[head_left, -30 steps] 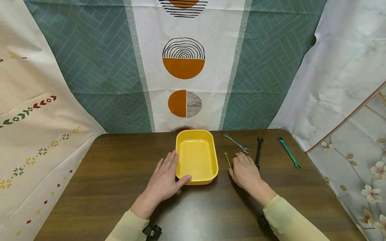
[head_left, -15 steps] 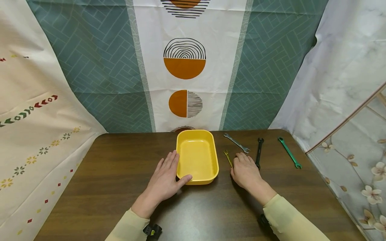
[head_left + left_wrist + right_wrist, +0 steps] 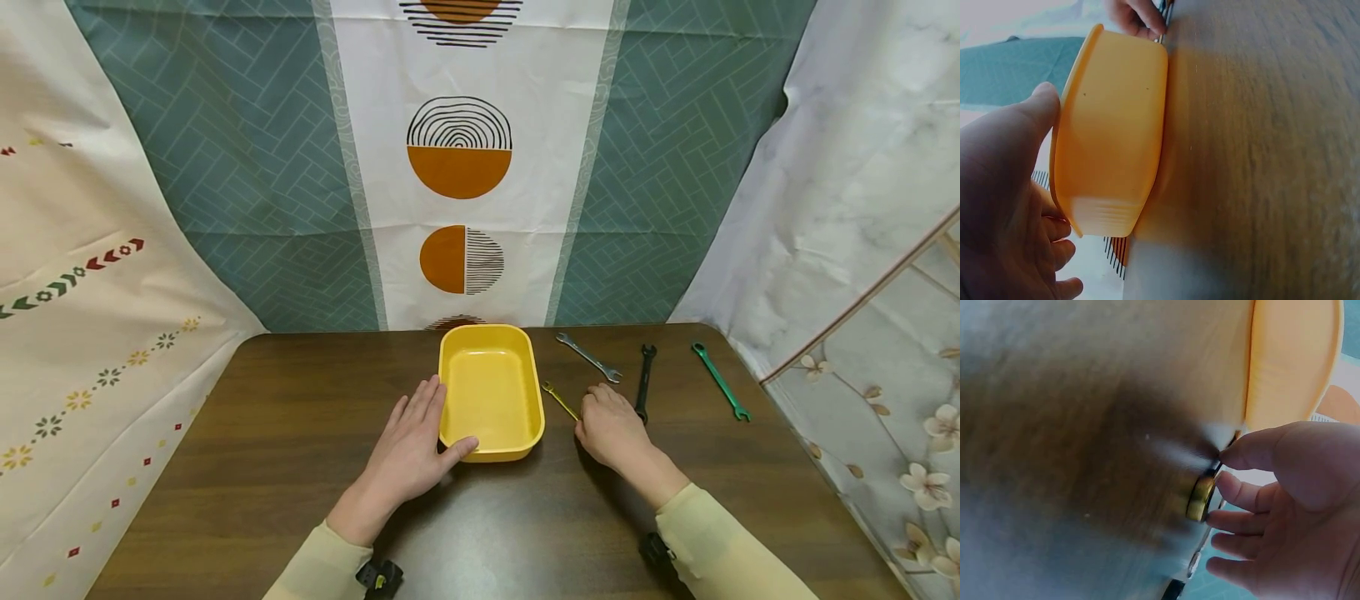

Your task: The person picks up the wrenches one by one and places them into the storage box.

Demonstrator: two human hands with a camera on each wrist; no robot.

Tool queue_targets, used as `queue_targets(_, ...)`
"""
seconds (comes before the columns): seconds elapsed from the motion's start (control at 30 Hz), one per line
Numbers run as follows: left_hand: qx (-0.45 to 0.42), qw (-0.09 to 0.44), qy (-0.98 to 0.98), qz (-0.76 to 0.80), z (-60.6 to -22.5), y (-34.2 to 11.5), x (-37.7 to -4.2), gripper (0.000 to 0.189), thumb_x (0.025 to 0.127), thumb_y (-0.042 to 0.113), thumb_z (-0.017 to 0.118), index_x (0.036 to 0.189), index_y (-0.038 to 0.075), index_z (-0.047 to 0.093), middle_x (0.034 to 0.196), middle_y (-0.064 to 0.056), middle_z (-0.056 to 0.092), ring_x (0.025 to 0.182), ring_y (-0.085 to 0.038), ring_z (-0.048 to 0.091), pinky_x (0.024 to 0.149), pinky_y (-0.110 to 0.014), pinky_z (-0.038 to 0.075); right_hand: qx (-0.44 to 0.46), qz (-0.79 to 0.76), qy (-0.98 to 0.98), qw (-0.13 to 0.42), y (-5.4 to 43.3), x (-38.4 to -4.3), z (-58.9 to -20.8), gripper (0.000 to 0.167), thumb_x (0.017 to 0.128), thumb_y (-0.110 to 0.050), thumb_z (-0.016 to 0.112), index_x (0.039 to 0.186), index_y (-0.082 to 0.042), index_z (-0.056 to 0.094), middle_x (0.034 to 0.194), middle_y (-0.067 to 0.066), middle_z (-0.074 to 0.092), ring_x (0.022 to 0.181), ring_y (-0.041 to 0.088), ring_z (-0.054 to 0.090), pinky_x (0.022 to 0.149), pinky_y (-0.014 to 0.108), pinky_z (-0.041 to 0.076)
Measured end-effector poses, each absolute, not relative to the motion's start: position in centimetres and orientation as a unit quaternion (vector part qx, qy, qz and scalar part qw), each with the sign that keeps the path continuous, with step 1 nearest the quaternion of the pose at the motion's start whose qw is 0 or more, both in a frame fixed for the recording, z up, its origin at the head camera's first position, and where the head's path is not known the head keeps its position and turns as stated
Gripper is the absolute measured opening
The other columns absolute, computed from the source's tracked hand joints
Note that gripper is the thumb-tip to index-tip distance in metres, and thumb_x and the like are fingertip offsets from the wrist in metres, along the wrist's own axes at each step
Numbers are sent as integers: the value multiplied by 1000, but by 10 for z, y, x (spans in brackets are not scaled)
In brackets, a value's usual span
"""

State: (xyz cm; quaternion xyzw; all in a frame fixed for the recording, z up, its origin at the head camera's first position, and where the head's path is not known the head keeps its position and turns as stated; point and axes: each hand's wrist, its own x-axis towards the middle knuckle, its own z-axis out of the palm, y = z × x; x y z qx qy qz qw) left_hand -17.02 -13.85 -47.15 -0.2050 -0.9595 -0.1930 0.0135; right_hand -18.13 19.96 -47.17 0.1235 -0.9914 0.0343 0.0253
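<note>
A yellow tray (image 3: 491,396) stands on the brown table. My left hand (image 3: 405,446) rests against its left side and near corner, fingers straight, thumb over the front rim; the left wrist view shows the tray's outer wall (image 3: 1113,131) beside that thumb. To the tray's right, my right hand (image 3: 611,425) pinches a small yellow wrench (image 3: 561,402) low at the tabletop. The wrench's far end points towards the tray; its near part is hidden under the fingers in the head view. In the right wrist view the wrench's ring end (image 3: 1200,499) shows by the fingertips.
Behind the right hand lies a silver wrench (image 3: 588,358). A black wrench (image 3: 645,379) lies just right of that hand, and a green wrench (image 3: 720,381) farther right. Patterned cloths (image 3: 300,167) hang behind and beside the table (image 3: 285,467).
The yellow wrench has swung so its far end points more to the left, close to the tray. The right hand shifted only slightly; the left hand and tray have held still.
</note>
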Motion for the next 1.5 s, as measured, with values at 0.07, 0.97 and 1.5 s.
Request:
queue_targets(0.07, -205, 13, -959, -194, -472, -139, -170, 108, 104, 72, 62, 173, -4, 25, 182, -18, 18, 169, -36, 17, 134, -60, 15, 124, 38, -991, 20, 201, -182, -472, 21, 99, -12, 76, 107, 7, 72, 141, 33, 65, 142, 50, 56, 121, 58, 44)
queue_targets(0.97, -209, 21, -959, -193, -474, -139, -170, 108, 104, 71, 61, 172, -4, 26, 182, -19, 20, 168, -37, 18, 133, -61, 17, 131, 45, -990, 39, 201, -177, -469, 19, 93, -12, 77, 97, 5, 69, 134, 31, 66, 132, 48, 61, 117, 59, 47)
queue_targets(1.5, -206, 27, -959, -192, -475, -138, -171, 108, 103, 74, 60, 172, -3, 28, 182, -18, 21, 168, -37, 19, 133, -61, 18, 132, 43, -990, 33, 201, -175, -470, 19, 100, -12, 72, 105, 6, 73, 143, 30, 65, 141, 47, 56, 121, 63, 42)
